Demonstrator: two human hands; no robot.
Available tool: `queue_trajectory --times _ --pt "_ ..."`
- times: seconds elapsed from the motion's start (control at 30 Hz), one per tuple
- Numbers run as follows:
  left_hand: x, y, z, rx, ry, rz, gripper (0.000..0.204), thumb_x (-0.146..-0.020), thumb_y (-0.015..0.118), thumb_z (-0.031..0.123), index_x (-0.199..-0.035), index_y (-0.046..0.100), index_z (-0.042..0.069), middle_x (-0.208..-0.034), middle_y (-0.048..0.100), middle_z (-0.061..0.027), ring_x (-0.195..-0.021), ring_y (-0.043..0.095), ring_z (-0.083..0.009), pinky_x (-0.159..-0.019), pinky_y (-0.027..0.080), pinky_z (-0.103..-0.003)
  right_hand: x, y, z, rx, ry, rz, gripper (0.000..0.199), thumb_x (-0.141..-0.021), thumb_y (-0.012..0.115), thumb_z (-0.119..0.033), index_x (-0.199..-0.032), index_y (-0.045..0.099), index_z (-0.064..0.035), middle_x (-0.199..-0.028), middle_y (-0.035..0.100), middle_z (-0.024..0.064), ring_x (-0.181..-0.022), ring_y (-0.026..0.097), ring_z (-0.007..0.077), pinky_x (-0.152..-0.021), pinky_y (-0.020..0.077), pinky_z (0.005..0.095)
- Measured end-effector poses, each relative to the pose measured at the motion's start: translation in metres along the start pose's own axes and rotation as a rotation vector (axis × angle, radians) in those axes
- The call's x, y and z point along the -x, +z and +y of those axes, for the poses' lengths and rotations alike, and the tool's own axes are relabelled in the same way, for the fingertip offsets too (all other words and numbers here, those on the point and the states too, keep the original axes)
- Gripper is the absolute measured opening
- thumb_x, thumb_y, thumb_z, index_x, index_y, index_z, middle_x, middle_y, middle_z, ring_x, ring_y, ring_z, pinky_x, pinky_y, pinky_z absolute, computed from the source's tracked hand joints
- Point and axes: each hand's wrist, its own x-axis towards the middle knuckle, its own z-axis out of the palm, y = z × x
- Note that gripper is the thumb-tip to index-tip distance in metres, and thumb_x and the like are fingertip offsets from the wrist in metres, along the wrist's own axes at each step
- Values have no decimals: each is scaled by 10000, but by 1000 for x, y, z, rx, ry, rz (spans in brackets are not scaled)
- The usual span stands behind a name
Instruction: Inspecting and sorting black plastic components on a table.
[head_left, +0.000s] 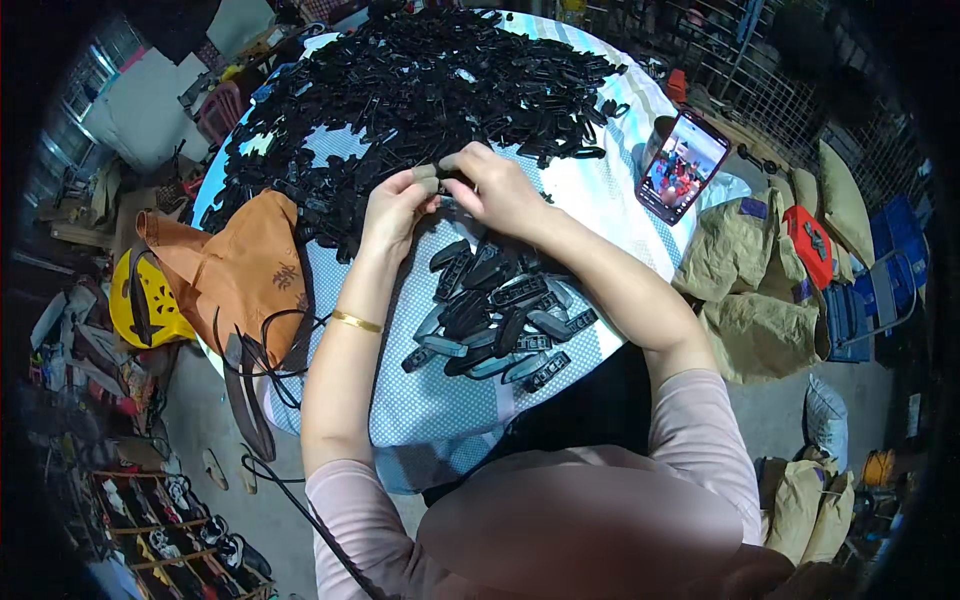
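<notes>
Two hands [450,190] pinch perhaps one black part [455,178]

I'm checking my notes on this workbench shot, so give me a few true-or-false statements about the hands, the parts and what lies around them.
1. Both hands meet over a small black part at the near edge of the big pile. True: the left hand and right hand pinch the small black part together.
2. The phone lies flat and dark. False: the phone is propped up on the right, its screen lit.
3. A gold bangle sits on the left wrist. True: the gold bangle circles it.
4. The orange-brown bag is right of the person. False: the orange-brown bag lies at the table's left edge.
5. A smaller group of black parts lies nearer the person than the big pile. True.
</notes>
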Motion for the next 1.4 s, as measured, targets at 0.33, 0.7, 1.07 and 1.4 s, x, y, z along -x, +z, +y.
queue_trajectory --times 0.33,0.7,1.07,1.4 --pt "7 10 4 -168 136 -168 299 -787 594 23 -1078 543 -25 -880 599 -34 -701 560 -76 -605 453 -186 -1 -2 5 -321 315 140 331 -760 636 -59 -1080 569 -6 -947 616 88 -724 608 119 -646 495 241" --pt "-4 -3 2 98 68 -37 293 -835 614 111 -1067 477 -3 -775 536 -29 -594 511 -70 -479 435 -167 -1 -5 -5 -466 291 29 343 -741 676 -62 -1072 602 -10 -984 634 91 -853 615 130 -713 515 242" --pt "5 3 7 83 106 -215 319 -834 586 68 -1142 541 0 -882 601 -23 -673 553 -74 -613 474 -192 -2 -3 0 -364 174 186 276 -719 661 -108 -978 637 -14 -859 640 100 -734 629 171 -607 501 262" --pt "5 11 3 -38 222 -83 286 -831 573 19 -1115 577 -16 -981 629 -42 -830 573 -86 -746 456 -209 0 -4 -4 -306 149 246 257 -716 667 -79 -961 645 -5 -831 634 109 -683 632 171 -595 505 250"
